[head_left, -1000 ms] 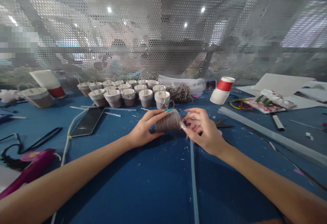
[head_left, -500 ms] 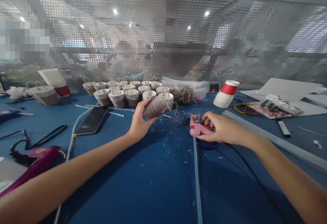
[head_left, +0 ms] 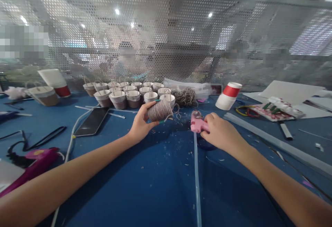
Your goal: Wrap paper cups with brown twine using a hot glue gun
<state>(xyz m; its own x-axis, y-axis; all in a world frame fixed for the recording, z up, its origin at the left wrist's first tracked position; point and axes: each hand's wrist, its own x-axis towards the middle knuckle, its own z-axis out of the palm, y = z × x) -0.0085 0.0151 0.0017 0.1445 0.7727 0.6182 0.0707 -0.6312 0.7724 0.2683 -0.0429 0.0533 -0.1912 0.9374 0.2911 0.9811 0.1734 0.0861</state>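
My left hand (head_left: pixel 140 125) is closed round a small cup wrapped in grey-brown twine (head_left: pixel 160 110), held on its side above the blue table (head_left: pixel 145 182). My right hand (head_left: pixel 220 133) grips a pink glue gun (head_left: pixel 196 122), nozzle pointing away, with a long clear glue stick (head_left: pixel 196 175) trailing back toward me. The cup and the gun are a short way apart. Loose twine hangs from the cup.
Several twine-wrapped cups (head_left: pixel 127 94) stand in rows at the back beside a twine tangle (head_left: pixel 184 96). A phone (head_left: pixel 92 121) lies left, a purple glue gun (head_left: pixel 31 166) at far left, stacked red-and-white cups (head_left: pixel 228 95) right, clear glue sticks (head_left: pixel 275 142), and a perforated metal screen (head_left: pixel 166 37) behind.
My right hand left the cup, reached to the pink glue gun on the table and lifted it. My left hand raised the wrapped cup and keeps it tilted on its side.
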